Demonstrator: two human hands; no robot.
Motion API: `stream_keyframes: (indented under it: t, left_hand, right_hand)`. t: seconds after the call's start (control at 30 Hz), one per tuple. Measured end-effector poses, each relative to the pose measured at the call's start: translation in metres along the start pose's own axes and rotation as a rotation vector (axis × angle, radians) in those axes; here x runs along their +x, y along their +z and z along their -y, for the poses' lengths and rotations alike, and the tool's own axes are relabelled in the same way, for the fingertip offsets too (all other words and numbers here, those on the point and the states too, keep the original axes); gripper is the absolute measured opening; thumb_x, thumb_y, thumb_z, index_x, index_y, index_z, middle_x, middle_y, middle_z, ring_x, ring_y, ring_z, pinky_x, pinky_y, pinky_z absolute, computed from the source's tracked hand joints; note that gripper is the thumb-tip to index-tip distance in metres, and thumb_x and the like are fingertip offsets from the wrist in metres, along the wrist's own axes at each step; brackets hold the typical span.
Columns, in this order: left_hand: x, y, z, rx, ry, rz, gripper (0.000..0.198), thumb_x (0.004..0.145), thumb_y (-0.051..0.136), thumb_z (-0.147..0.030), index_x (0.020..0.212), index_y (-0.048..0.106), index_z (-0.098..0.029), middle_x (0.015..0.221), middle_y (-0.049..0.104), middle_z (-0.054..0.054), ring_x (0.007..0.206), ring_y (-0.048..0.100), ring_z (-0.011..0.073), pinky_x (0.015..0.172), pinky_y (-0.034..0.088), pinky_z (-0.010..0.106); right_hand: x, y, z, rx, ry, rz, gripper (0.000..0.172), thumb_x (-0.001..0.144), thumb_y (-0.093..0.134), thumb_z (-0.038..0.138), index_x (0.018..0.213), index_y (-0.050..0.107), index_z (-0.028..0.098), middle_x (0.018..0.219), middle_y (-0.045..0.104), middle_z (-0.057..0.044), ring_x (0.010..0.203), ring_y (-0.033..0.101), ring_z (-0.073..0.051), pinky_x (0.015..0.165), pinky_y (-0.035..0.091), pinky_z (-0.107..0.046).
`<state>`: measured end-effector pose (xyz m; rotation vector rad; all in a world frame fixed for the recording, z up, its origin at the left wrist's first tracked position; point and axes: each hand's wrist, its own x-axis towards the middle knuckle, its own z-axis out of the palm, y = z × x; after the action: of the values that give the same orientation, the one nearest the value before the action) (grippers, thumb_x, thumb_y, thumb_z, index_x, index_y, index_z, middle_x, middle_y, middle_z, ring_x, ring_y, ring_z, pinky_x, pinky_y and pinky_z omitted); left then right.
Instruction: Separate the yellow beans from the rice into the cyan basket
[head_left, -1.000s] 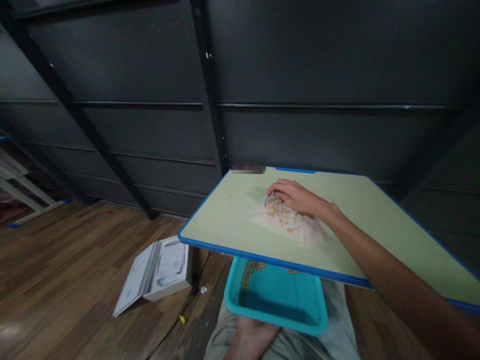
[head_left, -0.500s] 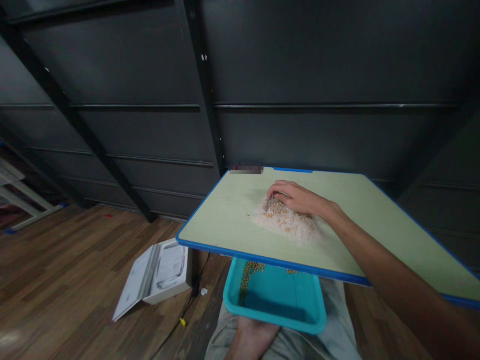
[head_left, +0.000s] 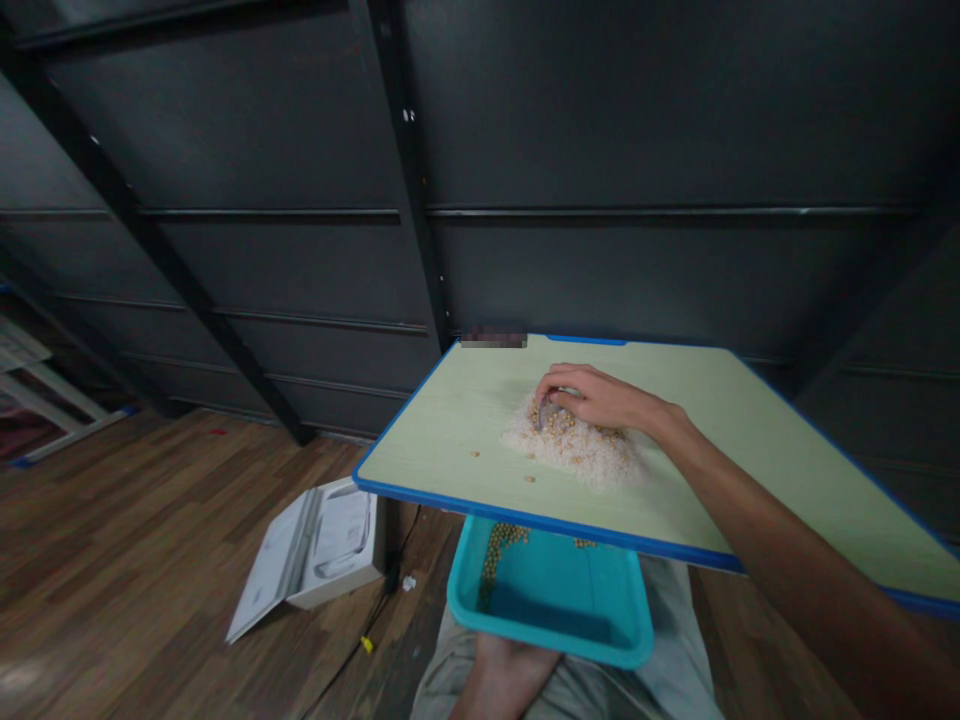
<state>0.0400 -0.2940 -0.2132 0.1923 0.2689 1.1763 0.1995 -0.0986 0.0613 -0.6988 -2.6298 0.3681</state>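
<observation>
Rice [head_left: 607,468] mixed with beans [head_left: 559,423] spreads under and nearside of the closer, right hand [head_left: 589,393], its grip curled around a thin grey piece [head_left: 539,416].

Indoor room, whose exact kind, domestic or workshop, cannot be told. A dark panelled wall [head_left: 660,110], divided by straight ribs [head_left: 277,213] and posts [head_left: 412,190], and a floor [head_left: 135,530] of brown wood-look planks mark the interior. Beside the wall stands a blue-edged worktop [head_left: 442,420]; an open white box [head_left: 341,535] and a cable [head_left: 346,661] lie on the floor.
</observation>
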Motion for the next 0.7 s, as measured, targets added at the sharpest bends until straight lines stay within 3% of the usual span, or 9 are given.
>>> stream_keyframes:
  t: [0.17, 0.37, 0.7]
  left_hand:
    - [0.002, 0.006, 0.003, 0.032, 0.045, -0.061, 0.047, 0.084, 0.048, -0.044, 0.128, 0.059, -0.031, 0.133, 0.067, 0.006, 0.14, 0.041, 0.0349, 0.115, 0.027, 0.062]
    - [0.001, 0.015, 0.001, 0.012, 0.023, -0.039, 0.047, 0.089, 0.043, -0.045, 0.132, 0.056, -0.03, 0.126, 0.072, 0.007, 0.132, 0.051, 0.0327, 0.115, 0.028, 0.061]
    - [0.0, 0.032, -0.003, -0.075, -0.005, 0.058, 0.051, 0.091, 0.037, -0.054, 0.12, 0.066, -0.023, 0.124, 0.072, 0.01, 0.129, 0.055, 0.0317, 0.115, 0.029, 0.057]
  right_hand:
    - [0.0, -0.003, 0.005, -0.007, 0.014, 0.02, 0.024, 0.092, 0.046, 0.013, 0.098, 0.067, 0.022, 0.105, 0.067, -0.006, 0.102, 0.06, -0.022, 0.093, 0.044, -0.038]
    - [-0.001, -0.005, 0.007, -0.011, -0.016, 0.037, 0.023, 0.091, 0.049, 0.015, 0.097, 0.069, 0.023, 0.101, 0.068, -0.005, 0.098, 0.061, -0.022, 0.091, 0.045, -0.037]
    - [-0.002, -0.009, 0.01, -0.019, -0.025, 0.06, 0.023, 0.091, 0.051, 0.015, 0.098, 0.071, 0.024, 0.097, 0.067, -0.005, 0.094, 0.06, -0.021, 0.089, 0.045, -0.036]
